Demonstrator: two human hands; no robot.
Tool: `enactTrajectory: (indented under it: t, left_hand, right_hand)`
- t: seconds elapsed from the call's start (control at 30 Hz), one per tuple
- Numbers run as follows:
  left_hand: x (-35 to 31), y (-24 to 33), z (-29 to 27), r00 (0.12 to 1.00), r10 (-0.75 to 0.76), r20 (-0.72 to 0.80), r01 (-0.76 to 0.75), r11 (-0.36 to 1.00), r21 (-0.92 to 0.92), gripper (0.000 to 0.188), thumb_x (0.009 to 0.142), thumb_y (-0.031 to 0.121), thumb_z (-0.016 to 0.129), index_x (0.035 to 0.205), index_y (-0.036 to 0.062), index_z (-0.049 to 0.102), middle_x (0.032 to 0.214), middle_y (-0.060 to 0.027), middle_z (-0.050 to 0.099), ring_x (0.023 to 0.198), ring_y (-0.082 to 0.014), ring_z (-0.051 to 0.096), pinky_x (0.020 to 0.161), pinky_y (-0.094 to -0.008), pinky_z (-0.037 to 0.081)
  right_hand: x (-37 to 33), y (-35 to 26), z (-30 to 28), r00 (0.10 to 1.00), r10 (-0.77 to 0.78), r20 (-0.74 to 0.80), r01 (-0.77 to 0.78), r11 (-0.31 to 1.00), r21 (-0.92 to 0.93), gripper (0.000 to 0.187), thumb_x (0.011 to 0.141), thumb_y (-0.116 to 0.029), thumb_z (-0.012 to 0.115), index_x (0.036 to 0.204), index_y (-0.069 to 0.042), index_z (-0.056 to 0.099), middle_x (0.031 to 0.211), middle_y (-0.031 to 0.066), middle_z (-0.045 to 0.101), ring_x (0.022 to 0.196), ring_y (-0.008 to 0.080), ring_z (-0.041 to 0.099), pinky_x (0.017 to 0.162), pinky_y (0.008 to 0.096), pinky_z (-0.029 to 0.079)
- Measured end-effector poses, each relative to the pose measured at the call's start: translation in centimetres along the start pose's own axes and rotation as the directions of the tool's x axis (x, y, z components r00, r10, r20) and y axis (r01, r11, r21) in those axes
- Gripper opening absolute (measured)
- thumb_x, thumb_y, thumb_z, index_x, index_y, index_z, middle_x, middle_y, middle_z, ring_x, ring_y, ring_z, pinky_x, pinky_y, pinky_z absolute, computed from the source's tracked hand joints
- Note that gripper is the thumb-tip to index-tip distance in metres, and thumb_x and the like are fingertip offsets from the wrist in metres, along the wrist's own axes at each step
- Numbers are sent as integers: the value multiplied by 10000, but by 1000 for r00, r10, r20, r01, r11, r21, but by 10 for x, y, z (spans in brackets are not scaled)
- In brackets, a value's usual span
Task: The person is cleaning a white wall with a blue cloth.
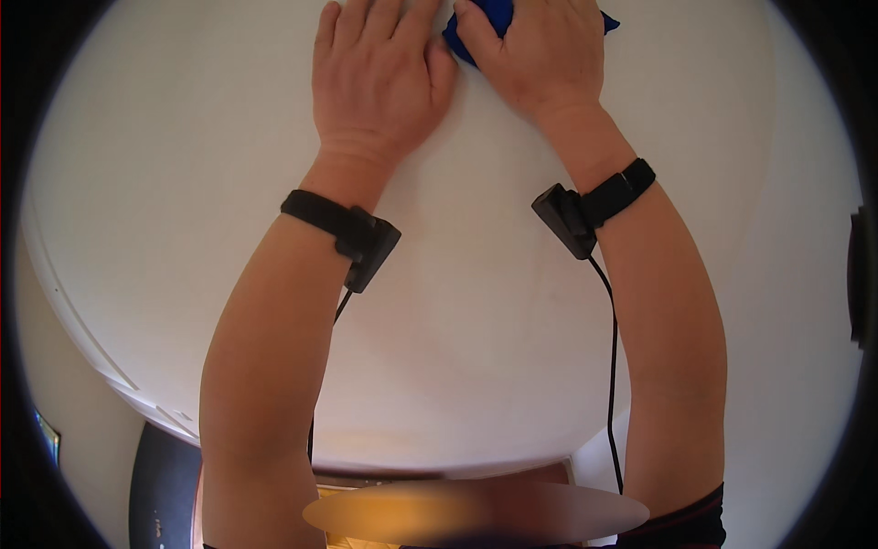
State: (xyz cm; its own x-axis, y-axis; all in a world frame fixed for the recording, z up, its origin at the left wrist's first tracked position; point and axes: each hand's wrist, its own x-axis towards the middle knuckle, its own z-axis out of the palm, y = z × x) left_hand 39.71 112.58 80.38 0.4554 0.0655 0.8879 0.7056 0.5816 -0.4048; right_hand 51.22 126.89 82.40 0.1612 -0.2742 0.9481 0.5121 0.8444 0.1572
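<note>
My left hand (377, 80) rests flat on a large white surface (448, 366) near the top of the view, fingers spread and holding nothing. Beside it on the right, my right hand (541, 59) lies over a dark blue cloth (464, 41) and presses it against the same surface. Some of the cloth shows beneath the thumb, and a corner sticks out past the far side of the hand. The right fingertips are cut off by the upper edge. The two hands are close together but apart.
A black strap with a small device sits on each wrist, the left device (370, 252) and the right device (567, 220), both trailing black cables. A black object (857, 279) is at the right rim. At lower left stands a dark panel (163, 489).
</note>
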Motion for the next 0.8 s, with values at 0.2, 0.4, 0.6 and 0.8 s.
enactTrajectory:
  t: [0.2, 0.4, 0.6, 0.8]
  left_hand:
    - [-1, -2, 0, 1000, 0, -12, 0, 1000, -23, 497, 1074, 239, 515, 1499, 19, 649, 1585, -286, 598, 1518, -477, 513, 1305, -612, 335]
    - [-1, 0, 4, 1000, 9, -30, -11, 999, -51, 476, 1079, 218, 531, 1484, 5, 660, 1569, -286, 611, 1502, -489, 523, 1293, -616, 351]
    - [-6, 4, 12, 999, 7, -43, -8, 1000, -1, 465, 1095, 215, 520, 1486, 11, 666, 1577, -265, 616, 1524, -465, 507, 1310, -585, 337]
    - [-4, -2, 15, 996, 42, -82, -38, 998, 54, 477, 1117, 250, 499, 1508, 28, 656, 1599, -235, 612, 1532, -441, 507, 1316, -560, 338]
  right_hand:
    - [-17, -5, -9, 1000, -20, 19, 19, 999, 35, 679, 985, -426, 671, 1517, -6, 629, 1583, 259, 601, 1484, 492, 509, 1280, 598, 359]
    - [-50, -10, -26, 997, -80, -5, 80, 989, 124, 652, 936, -388, 710, 1462, -5, 664, 1499, 273, 641, 1357, 500, 567, 1202, 610, 410]
    - [-103, -17, -55, 984, -70, 162, 37, 979, 201, 664, 916, -388, 732, 1459, -12, 667, 1489, 266, 633, 1288, 494, 568, 1154, 615, 426]
    - [-174, -21, -57, 991, -80, 106, 44, 952, 304, 685, 847, -466, 816, 1453, -161, 721, 1480, 92, 685, 1304, 379, 577, 1210, 605, 419]
